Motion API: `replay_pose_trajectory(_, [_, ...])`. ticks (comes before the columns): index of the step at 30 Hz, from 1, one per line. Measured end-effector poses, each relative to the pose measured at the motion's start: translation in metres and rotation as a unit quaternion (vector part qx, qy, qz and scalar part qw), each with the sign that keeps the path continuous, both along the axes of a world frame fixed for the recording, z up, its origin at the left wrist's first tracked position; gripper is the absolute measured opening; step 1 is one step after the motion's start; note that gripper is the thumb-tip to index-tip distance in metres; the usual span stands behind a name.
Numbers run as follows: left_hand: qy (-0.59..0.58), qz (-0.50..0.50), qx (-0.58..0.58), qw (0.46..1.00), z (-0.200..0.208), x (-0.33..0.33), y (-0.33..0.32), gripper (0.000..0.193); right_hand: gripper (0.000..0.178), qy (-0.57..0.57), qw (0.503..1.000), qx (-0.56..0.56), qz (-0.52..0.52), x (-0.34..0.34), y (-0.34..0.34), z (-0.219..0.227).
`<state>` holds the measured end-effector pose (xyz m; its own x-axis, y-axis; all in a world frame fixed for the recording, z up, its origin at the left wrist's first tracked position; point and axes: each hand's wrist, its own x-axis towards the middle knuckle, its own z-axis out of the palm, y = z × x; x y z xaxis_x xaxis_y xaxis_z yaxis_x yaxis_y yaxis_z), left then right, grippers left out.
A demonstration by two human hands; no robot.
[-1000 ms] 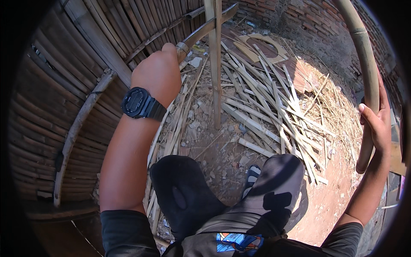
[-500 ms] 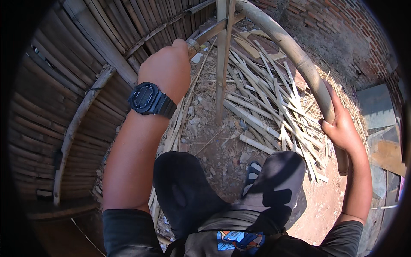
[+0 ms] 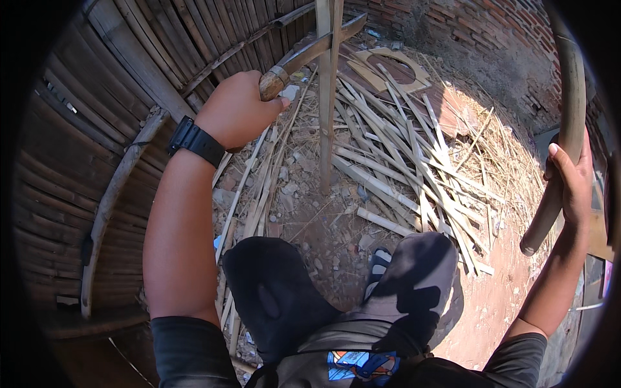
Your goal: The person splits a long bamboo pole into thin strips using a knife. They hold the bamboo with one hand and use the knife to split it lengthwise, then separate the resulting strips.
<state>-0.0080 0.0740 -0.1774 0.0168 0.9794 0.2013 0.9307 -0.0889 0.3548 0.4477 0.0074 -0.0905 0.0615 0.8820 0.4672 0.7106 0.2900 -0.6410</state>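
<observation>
Left hand (image 3: 236, 108) is wrapped round a knife (image 3: 309, 53), blade crossing an upright strip (image 3: 325, 123); right hand (image 3: 573, 181) is curled around a bamboo pole (image 3: 570, 90), far right. Dirt floor (image 3: 495, 304) is littered with loose strips (image 3: 424, 173), brick wall (image 3: 456, 29) beyond.

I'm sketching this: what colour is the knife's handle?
The handle is brown, clearest in the head view.

LH (image 3: 238, 111) w/ knife (image 3: 306, 56); RH (image 3: 573, 184) w/ pole (image 3: 572, 97)
</observation>
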Motion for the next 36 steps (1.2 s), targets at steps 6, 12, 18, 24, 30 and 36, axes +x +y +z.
replay_pose_trajectory(6, [-0.016, -0.006, -0.013, 1.0, -0.004, 0.009, -0.007, 0.039, 0.07, -0.013, 0.991, -0.129, 0.044, -0.023, 0.025, -0.05])
replay_pose_trajectory(12, [0.009, 0.007, -0.011, 1.0, -0.013, 0.003, -0.01, 0.036, 0.058, -0.265, 0.935, -0.228, 0.063, -0.045, 0.024, -0.059])
replay_pose_trajectory(18, [-0.009, 0.02, -0.012, 1.0, -0.012, 0.005, -0.014, 0.035, 0.052, -0.169, 0.968, -0.168, 0.077, -0.029, 0.025, -0.063])
replay_pose_trajectory(24, [0.01, 0.009, 0.006, 1.0, -0.018, 0.006, -0.011, 0.033, 0.058, -0.007, 0.995, -0.079, 0.053, -0.002, 0.027, -0.017])
replay_pose_trajectory(30, [0.0, -0.008, 0.024, 1.0, -0.025, 0.015, 0.007, 0.034, 0.034, -0.017, 0.998, 0.054, -0.008, 0.015, 0.045, 0.029])
replay_pose_trajectory(36, [0.009, 0.014, -0.012, 1.0, -0.036, 0.015, -0.004, 0.034, 0.069, -0.255, 0.947, -0.188, 0.049, -0.037, 0.024, -0.106])
